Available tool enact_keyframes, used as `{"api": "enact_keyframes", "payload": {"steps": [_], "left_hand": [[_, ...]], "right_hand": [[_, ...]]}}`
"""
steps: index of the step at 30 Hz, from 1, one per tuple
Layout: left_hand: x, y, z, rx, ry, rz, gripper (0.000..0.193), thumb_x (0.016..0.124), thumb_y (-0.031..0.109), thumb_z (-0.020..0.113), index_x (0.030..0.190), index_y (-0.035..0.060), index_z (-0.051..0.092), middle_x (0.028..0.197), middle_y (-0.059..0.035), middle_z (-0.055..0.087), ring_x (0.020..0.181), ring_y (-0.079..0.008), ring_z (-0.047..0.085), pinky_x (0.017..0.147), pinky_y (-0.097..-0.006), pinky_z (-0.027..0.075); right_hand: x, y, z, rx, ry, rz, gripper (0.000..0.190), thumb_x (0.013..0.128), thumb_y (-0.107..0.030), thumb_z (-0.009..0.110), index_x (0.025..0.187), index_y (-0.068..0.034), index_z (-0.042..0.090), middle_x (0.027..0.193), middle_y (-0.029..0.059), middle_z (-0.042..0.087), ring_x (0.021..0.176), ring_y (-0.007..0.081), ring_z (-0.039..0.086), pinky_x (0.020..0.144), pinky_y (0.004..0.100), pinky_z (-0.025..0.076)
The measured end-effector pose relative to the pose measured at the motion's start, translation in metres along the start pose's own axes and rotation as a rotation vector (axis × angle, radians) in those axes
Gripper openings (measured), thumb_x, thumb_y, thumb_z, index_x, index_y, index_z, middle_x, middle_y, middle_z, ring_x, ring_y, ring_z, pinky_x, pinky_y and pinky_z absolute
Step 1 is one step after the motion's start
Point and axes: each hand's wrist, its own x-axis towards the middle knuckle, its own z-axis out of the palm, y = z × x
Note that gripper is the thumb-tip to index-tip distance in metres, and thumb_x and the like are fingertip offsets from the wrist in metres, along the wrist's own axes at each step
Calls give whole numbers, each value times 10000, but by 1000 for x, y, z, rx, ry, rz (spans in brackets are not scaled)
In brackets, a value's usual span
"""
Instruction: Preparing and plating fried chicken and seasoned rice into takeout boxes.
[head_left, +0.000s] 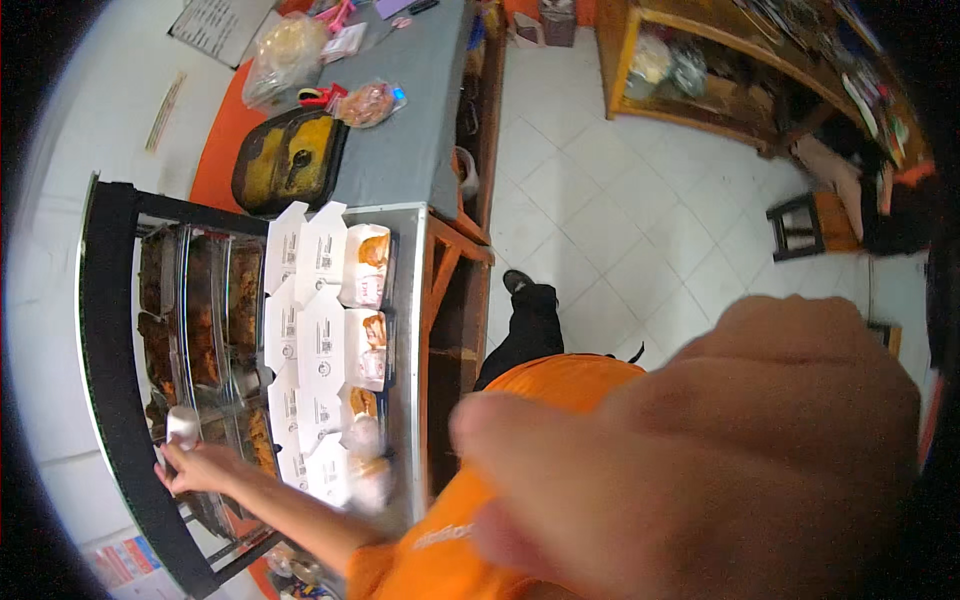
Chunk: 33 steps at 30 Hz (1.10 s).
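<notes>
My left hand (191, 469) reaches over a glass display case (112, 330) with a black frame, its fingers by the case's far edge. A white rounded object (182, 426) touches or lies just behind those fingers; whether they grip it I cannot tell. Pieces of fried chicken (260, 442) lie behind the glass. Beside the case stand several open white cardboard food boxes (322, 255), holding fried food (373, 251) and wrapped bundles (371, 291). My right hand (697, 457), large and blurred, is raised close to the camera. Its fingers look curled, and its palm side is hidden.
A grey-topped counter (405, 157) carries a black tray (289, 161) with yellow residue, a red tape dispenser (322, 96) and plastic bags (285, 56). Across the tiled floor (585, 202) stand a wooden shelf unit (697, 97) and a small stool (814, 225), with part of another person (892, 210) beside it.
</notes>
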Motion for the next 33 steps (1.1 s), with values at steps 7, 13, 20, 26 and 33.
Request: {"api": "enact_keyframes", "payload": {"steps": [7,13,20,26,33], "left_hand": [[-240,31,133,-498,-620,-1189,572,911,-96,538,1464,42,491,1454,-161,542,1307,-241,544,1095,-388,479],[-322,10,258,-350,-971,-827,660,856,-163,614,1448,87,461,1511,-130,471,1240,-185,547,986,-287,465],[-355,-73,295,-246,-620,-2047,383,956,-55,600,1263,118,449,1223,-148,616,1101,-303,647,949,-489,546],[-327,-64,376,-574,-623,-1816,502,981,-65,538,1447,109,467,1293,-112,605,1138,-224,636,943,-390,527],[-294,-66,477,-435,-450,-1299,541,1033,115,562,1545,45,402,1429,-116,567,1230,-180,596,1014,-352,512]], "right_hand": [[164,138,-1,-36,12,-143,281,909,-202,738,1114,-80,589,878,100,715,577,251,656,521,353,521],[147,511,117,-599,-764,707,485,942,-189,579,1408,-57,547,1301,211,662,1194,393,640,973,485,527],[5,756,161,253,-1115,1435,423,946,-329,622,1297,-99,670,1376,126,649,1301,329,577,1064,484,428],[295,670,98,-731,-1559,315,444,851,-278,753,1233,-61,685,1279,139,702,1169,350,642,971,470,492],[630,588,-21,639,-1526,375,533,917,-54,643,1431,-36,501,1312,177,662,1180,259,638,996,424,508]]}}
